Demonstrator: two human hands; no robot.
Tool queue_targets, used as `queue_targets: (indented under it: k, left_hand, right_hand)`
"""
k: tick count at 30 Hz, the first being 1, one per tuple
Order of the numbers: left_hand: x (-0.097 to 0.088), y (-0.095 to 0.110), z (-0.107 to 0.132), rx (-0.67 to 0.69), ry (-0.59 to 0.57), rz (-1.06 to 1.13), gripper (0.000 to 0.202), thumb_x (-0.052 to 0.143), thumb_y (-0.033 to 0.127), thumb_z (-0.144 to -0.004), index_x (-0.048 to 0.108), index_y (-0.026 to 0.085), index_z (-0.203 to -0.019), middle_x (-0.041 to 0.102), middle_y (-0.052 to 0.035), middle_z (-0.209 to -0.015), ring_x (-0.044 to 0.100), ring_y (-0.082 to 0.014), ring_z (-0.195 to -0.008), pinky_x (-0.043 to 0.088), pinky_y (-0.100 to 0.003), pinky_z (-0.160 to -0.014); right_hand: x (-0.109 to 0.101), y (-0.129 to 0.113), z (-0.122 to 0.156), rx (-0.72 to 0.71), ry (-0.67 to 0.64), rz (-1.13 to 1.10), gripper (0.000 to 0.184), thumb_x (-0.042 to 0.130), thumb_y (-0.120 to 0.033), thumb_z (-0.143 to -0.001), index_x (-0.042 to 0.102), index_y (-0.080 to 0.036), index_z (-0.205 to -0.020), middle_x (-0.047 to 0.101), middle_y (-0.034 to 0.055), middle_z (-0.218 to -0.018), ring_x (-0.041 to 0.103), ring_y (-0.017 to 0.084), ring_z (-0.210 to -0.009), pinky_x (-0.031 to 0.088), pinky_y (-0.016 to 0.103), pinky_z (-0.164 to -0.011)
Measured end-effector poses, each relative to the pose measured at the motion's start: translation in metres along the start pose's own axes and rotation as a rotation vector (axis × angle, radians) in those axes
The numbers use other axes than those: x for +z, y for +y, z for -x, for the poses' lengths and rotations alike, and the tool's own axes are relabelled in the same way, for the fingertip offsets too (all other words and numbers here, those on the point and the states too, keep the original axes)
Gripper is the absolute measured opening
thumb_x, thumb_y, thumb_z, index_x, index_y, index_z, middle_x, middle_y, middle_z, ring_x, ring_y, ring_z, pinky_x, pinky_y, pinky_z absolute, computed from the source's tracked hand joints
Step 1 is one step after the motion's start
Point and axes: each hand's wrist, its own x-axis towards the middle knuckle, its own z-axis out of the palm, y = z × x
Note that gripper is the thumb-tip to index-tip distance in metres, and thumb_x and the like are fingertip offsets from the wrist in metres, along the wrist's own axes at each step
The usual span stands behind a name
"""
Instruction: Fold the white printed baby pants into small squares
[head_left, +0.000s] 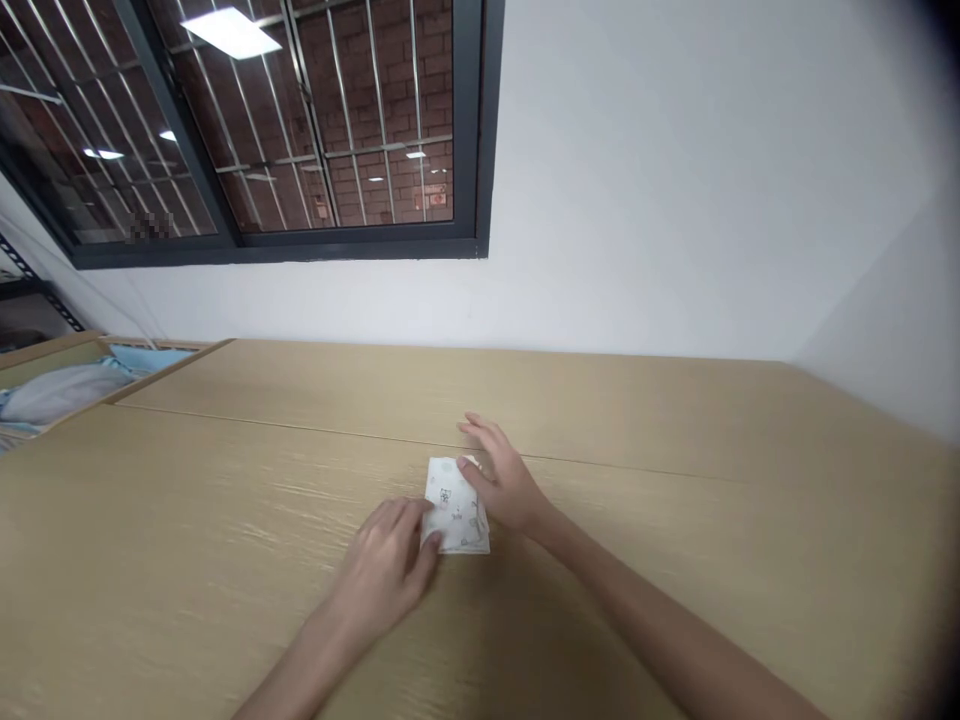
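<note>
A small folded white cloth (457, 506) with a pastel cartoon print lies flat on the light wooden table (637, 540), near the middle of the view. My left hand (382, 570) comes in from the lower left, with its fingers curled over the cloth's left edge. My right hand (502, 480) sits at the cloth's upper right, its thumb on the corner and its fingers spread past the cloth. The hands are close together but not touching. The cloth's lower left part is hidden under my left fingers.
A thin seam (300, 423) runs across the tabletop. At the far left, a wooden tray (161, 372) holds blue and grey fabric. A white wall (637, 200) rises behind the table, with a dark-framed barred window (277, 250) above it.
</note>
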Motion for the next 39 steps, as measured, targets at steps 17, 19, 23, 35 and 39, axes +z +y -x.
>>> queue_targets:
  k: [17, 19, 23, 35, 39]
  left_hand:
    - [0.047, 0.021, 0.017, 0.324, -0.193, -0.207, 0.064, 0.052, 0.025, -0.094, 0.034, 0.004, -0.152, 0.042, -0.0184, -0.156, 0.032, -0.0400, -0.147, 0.037, -0.056, -0.120]
    - [0.050, 0.017, 0.018, 0.322, -0.185, -0.219, 0.067, 0.052, 0.025, -0.095, 0.029, 0.004, -0.154, 0.035, -0.0175, -0.160, 0.027, -0.0399, -0.149, 0.038, -0.055, -0.119]
    - [0.054, 0.014, 0.020, 0.297, -0.158, -0.197, 0.066, 0.052, 0.024, -0.095, 0.030, 0.008, -0.155, 0.032, -0.0160, -0.162, 0.026, -0.0389, -0.150, 0.038, -0.055, -0.119]
    - [0.037, -0.011, -0.006, -0.169, 0.152, 0.022, 0.028, 0.043, 0.041, -0.100, 0.055, 0.018, -0.112, 0.063, -0.0119, -0.110, 0.059, -0.0292, -0.104, 0.048, -0.047, -0.092]
    - [0.046, -0.018, -0.011, -0.272, 0.112, -0.130, 0.030, 0.039, 0.043, -0.100, 0.056, 0.019, -0.098, 0.062, -0.0114, -0.100, 0.057, -0.0318, -0.098, 0.043, -0.048, -0.089]
  right_hand:
    - [0.006, 0.021, 0.012, -0.288, -0.604, 0.307, 0.050, 0.032, -0.037, -0.108, 0.040, -0.020, -0.154, 0.034, 0.0094, -0.162, 0.027, 0.027, -0.151, 0.020, 0.050, -0.124]
    - [0.005, 0.031, 0.009, -0.290, -0.544, 0.350, 0.051, 0.031, -0.037, -0.108, 0.037, -0.020, -0.156, 0.033, 0.0089, -0.163, 0.026, 0.025, -0.152, 0.021, 0.050, -0.124]
    - [0.007, 0.044, 0.008, -0.301, -0.461, 0.350, 0.052, 0.029, -0.036, -0.108, 0.036, -0.018, -0.156, 0.036, 0.0111, -0.161, 0.027, 0.025, -0.151, 0.024, 0.049, -0.124]
    - [0.013, 0.047, 0.023, -0.098, -0.089, 0.362, 0.050, 0.026, -0.036, -0.107, 0.040, -0.011, -0.149, 0.051, 0.0187, -0.147, 0.045, 0.028, -0.136, 0.036, 0.048, -0.113]
    - [0.014, 0.045, 0.022, -0.116, -0.022, 0.418, 0.032, 0.038, -0.030, -0.104, 0.057, -0.016, -0.126, 0.064, 0.0144, -0.120, 0.056, 0.028, -0.113, 0.043, 0.045, -0.098]
